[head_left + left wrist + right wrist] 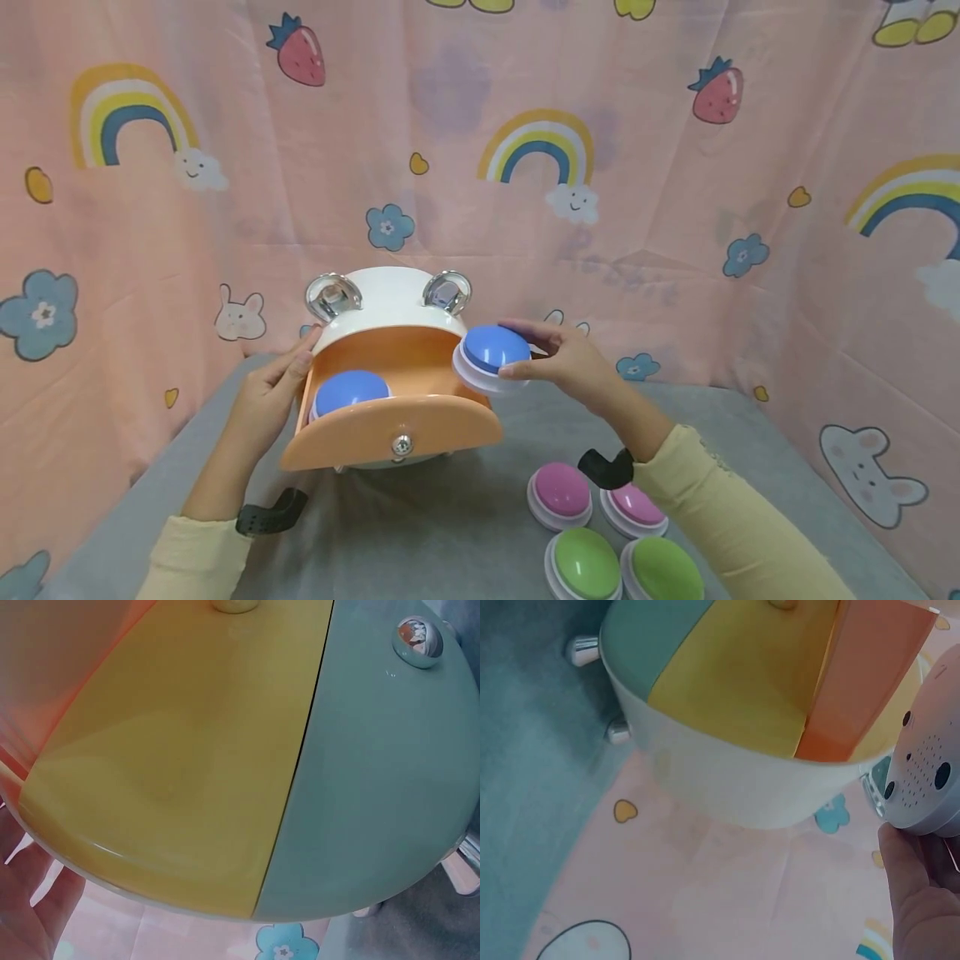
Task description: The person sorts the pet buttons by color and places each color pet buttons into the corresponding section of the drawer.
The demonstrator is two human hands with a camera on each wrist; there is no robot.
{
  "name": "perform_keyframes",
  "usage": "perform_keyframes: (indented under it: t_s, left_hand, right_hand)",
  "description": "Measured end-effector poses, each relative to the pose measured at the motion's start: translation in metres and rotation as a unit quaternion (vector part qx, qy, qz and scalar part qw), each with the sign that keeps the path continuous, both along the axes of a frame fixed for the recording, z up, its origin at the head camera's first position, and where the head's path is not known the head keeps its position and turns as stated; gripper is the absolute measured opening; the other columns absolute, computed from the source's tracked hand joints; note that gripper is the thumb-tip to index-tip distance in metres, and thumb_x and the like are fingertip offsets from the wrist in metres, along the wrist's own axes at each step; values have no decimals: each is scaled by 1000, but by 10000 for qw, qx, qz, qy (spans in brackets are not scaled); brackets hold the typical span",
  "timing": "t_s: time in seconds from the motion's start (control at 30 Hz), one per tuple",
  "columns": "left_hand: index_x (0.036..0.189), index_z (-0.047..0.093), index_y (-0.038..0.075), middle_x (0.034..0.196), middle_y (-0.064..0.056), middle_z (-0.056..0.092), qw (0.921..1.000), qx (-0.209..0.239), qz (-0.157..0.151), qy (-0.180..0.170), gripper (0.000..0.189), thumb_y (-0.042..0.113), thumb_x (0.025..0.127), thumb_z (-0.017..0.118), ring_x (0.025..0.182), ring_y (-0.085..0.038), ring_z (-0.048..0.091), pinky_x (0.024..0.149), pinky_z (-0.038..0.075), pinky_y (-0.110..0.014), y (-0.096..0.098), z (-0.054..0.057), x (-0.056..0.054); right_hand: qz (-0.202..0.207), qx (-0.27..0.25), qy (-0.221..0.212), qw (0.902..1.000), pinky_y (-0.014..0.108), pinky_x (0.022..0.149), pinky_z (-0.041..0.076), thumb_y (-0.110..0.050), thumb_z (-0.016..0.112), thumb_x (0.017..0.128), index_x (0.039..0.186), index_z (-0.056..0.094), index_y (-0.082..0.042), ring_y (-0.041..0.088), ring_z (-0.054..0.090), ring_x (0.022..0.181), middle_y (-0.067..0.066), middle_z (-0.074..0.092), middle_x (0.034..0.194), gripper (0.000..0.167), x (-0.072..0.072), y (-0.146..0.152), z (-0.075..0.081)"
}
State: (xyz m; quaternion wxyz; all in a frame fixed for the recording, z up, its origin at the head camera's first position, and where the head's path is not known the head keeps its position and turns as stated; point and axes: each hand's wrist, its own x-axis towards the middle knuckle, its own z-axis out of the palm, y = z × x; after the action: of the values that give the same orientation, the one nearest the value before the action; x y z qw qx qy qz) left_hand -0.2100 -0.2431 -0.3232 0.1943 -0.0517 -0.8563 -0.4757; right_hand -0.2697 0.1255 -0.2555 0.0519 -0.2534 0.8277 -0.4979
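Right hand [573,362]: thumb and fingers clamped on a blue-domed push button [493,348], raised beside the orange drawer [450,429], which stands open. Probably light, rigid plastic; glossy dome likely slippery, pale rim the surer hold (speaker-like holes beneath).
Left hand [262,404]: gripping the side edge of the eared drawer cabinet [390,293]; fingertips partly hidden, firmness hard to tell.
Second blue button [351,392]: inside drawer.
Pink buttons [562,489], two; green buttons [587,562], two: on grey counter [450,533].
Room: pink printed fabric backdrop [645,167].
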Motion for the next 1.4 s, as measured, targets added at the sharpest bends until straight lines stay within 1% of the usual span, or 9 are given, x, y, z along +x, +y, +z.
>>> perform_keyframes:
  t_s: [0.13, 0.27, 0.37, 0.5, 0.67, 0.87, 1.13, 1.4]
  left_hand:
    - [152, 42, 26, 158, 1, 37, 10000, 30, -31, 36, 50, 45, 106, 41, 149, -31, 33, 114, 36, -58, -1, 0, 0]
    - [151, 42, 26, 158, 3, 38, 9999, 79, -82, 80, 49, 43, 106, 42, 149, -30, 33, 115, 36, -57, -1, 0, 0]
    - [151, 43, 26, 158, 3, 38, 9998, 113, -115, 68, 49, 44, 106, 42, 149, -28, 33, 116, 35, -56, -1, 0, 0]
    - [151, 43, 25, 158, 2, 38, 9999, 104, -128, 52, 51, 46, 105, 42, 149, -28, 33, 116, 35, -56, -1, -2, 0]
    - [152, 42, 24, 158, -1, 38, 9999, 64, -72, 80, 52, 48, 105, 41, 148, -30, 35, 114, 37, -56, 0, -3, -2]
    - [151, 43, 26, 157, 2, 38, 9999, 98, -73, 61, 50, 46, 105, 42, 148, -29, 34, 115, 35, -57, 0, -2, -1]
    - [151, 43, 24, 157, 1, 39, 9999, 109, -34, 109, 49, 43, 106, 42, 148, -29, 35, 114, 37, -54, 1, -2, -1]
    - [151, 43, 24, 157, 1, 39, 9999, 124, -43, 94, 49, 43, 106, 42, 148, -29, 34, 115, 36, -55, 1, -1, 0]
  right_hand:
    - [36, 34, 10, 10000, 46, 103, 53, -31, 80, 83, 142, 57, -19, 33, 51, 137, 8, 57, 145, 64, 0, -8, 1]
    - [115, -97, -98, 9998, 45, 103, 54, -28, 81, 83, 141, 58, -18, 32, 53, 134, 8, 58, 143, 63, 2, -17, 2]
    - [210, -151, -172, 9995, 45, 103, 54, -26, 81, 83, 141, 58, -17, 33, 54, 134, 8, 57, 144, 63, 3, -22, 1]
    - [304, -144, -146, 9993, 45, 102, 54, -23, 81, 83, 140, 58, -16, 33, 55, 133, 9, 58, 144, 62, 5, -28, -1]
    - [307, -16, -72, 9995, 45, 101, 54, -24, 81, 83, 141, 58, -17, 34, 57, 131, 10, 59, 143, 63, 4, -35, -4]
    - [328, 146, -80, 9993, 45, 100, 55, -27, 81, 83, 141, 59, -19, 34, 59, 129, 9, 58, 144, 63, 2, -43, -7]
    - [327, 301, -56, 9990, 44, 99, 56, -28, 81, 82, 141, 58, -19, 33, 61, 126, 10, 59, 142, 64, -1, -53, -8]
    - [449, 500, 134, 9976, 42, 97, 57, -28, 83, 81, 141, 59, -17, 31, 65, 121, 11, 61, 139, 66, 0, -58, -7]
